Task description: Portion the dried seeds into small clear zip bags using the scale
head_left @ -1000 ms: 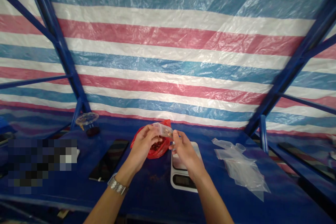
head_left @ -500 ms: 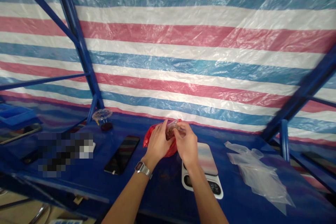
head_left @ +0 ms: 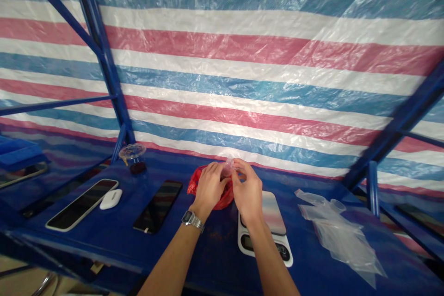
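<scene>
My left hand (head_left: 209,188) and my right hand (head_left: 247,186) meet in front of me above a red plastic bag (head_left: 225,199). Both pinch the top of a small clear plastic bag (head_left: 228,166) between their fingers. Its contents are mostly hidden by my fingers, though a reddish-brown tint shows through. A digital kitchen scale (head_left: 265,236) stands just below my right hand, with my right forearm crossing its front. A wristwatch (head_left: 192,220) sits on my left wrist.
Two phones (head_left: 157,206) (head_left: 81,204) and a white earbud case (head_left: 111,199) lie on the blue table (head_left: 104,245) to the left. A glass dish (head_left: 132,156) sits behind them. Loose clear plastic bags (head_left: 342,236) lie right. Blue steel frame and striped tarpaulin stand behind.
My hands have come closer together and the small bag has risen to their top, pinched by its upper part. The view has shifted, moving the table items rightward in the picture since the oldest frame.
</scene>
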Demonstrator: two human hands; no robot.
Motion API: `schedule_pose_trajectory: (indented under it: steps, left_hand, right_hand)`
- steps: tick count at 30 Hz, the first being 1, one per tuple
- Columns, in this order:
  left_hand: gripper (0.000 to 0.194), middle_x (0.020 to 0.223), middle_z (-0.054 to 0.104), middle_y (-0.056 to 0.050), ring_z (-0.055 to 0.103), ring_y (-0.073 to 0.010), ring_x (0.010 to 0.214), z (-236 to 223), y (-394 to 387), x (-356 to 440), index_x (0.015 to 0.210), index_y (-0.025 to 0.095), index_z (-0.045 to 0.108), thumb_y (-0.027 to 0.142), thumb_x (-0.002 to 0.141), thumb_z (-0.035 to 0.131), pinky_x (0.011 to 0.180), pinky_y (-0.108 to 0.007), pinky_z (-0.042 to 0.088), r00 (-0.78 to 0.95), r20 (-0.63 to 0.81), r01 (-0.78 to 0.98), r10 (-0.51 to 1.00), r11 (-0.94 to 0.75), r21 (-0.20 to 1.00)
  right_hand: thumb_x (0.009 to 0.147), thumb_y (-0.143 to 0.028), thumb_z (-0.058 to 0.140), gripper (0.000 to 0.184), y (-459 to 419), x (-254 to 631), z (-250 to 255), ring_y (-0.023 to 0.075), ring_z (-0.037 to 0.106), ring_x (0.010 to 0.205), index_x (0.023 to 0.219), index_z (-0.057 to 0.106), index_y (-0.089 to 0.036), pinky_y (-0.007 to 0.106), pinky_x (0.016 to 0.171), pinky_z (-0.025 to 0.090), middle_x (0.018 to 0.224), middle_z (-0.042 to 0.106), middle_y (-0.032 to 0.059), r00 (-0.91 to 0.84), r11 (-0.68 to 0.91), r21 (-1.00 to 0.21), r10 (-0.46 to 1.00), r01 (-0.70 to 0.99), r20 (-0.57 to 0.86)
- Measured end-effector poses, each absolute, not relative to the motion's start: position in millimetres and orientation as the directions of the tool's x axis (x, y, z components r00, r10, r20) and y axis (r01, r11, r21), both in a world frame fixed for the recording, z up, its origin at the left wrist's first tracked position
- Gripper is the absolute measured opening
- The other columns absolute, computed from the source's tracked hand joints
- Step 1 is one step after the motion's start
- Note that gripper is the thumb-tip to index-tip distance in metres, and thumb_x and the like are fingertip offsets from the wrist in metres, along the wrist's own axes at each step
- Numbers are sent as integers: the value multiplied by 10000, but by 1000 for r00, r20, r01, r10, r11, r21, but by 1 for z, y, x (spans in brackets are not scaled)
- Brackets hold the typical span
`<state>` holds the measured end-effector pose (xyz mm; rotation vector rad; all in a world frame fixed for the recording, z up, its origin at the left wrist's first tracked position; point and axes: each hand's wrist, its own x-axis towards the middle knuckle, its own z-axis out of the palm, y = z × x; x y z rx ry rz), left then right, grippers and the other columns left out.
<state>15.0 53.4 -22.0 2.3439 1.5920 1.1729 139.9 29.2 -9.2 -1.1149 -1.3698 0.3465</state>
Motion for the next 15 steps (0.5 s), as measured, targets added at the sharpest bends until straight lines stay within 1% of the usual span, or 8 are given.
schedule_pose_trajectory:
  steps: [2,3,6,7,10,11,14,15]
  left_hand:
    - [253,1122,726,-98,640,-280,1119,-23,54,13,1165,186,671,184,912,679,983,-424,507,165,551,768,818,-457,449]
    - [239,1112,726,-96,640,-279,1115,-23,54,11,1159,188,671,194,919,674,979,-423,508,160,558,770,814,-457,445]
    - [259,1191,713,-94,613,-270,1199,-22,53,8,1192,206,660,191,934,661,1037,-416,482,166,580,770,798,-472,430]
    - [239,1187,716,-88,618,-262,1195,-22,53,7,1174,211,668,180,937,653,1037,-409,483,171,582,769,795,-477,425]
    - [120,1034,738,-69,663,-248,1052,-21,52,4,1034,208,697,166,947,626,951,-389,520,180,578,774,796,-477,416]
    - [124,1037,737,-73,662,-250,1048,-21,52,4,1042,204,696,168,949,623,946,-393,521,178,580,777,795,-475,413]
    - [233,1174,721,-87,635,-258,1144,-21,52,0,1167,209,668,154,946,620,1008,-415,498,183,590,780,786,-482,400]
    - [241,1178,720,-83,632,-258,1148,-21,52,-1,1169,214,668,144,945,613,1012,-418,497,190,590,779,785,-486,395]
  right_hand:
    - [941,-279,557,267,27,139,-7,224,736,968,1152,717,-241,350,863,566,1096,778,61,246,485,-785,765,385,594]
    - [943,-277,556,261,26,139,-6,220,738,957,1144,718,-243,345,859,564,1080,782,56,244,493,-780,761,384,601]
    - [939,-280,560,259,24,139,-5,220,734,946,1136,720,-233,339,848,560,1075,780,63,226,513,-769,755,381,615]
    - [937,-286,561,255,25,139,-5,221,731,937,1125,723,-226,337,833,561,1072,778,69,227,511,-772,757,379,612]
    - [936,-306,562,236,26,141,-8,219,721,892,1068,734,-212,325,777,561,1051,769,80,271,485,-788,756,380,596]
    - [937,-311,561,236,26,141,-9,217,717,878,1061,734,-210,322,762,559,1042,766,81,279,477,-791,757,383,591]
    - [935,-311,559,247,25,144,-9,216,712,853,1085,729,-212,321,756,550,1020,765,76,243,461,-796,782,393,573]
    - [936,-310,556,249,24,145,-9,215,712,849,1089,728,-215,322,763,547,1017,767,73,225,455,-796,793,399,566]
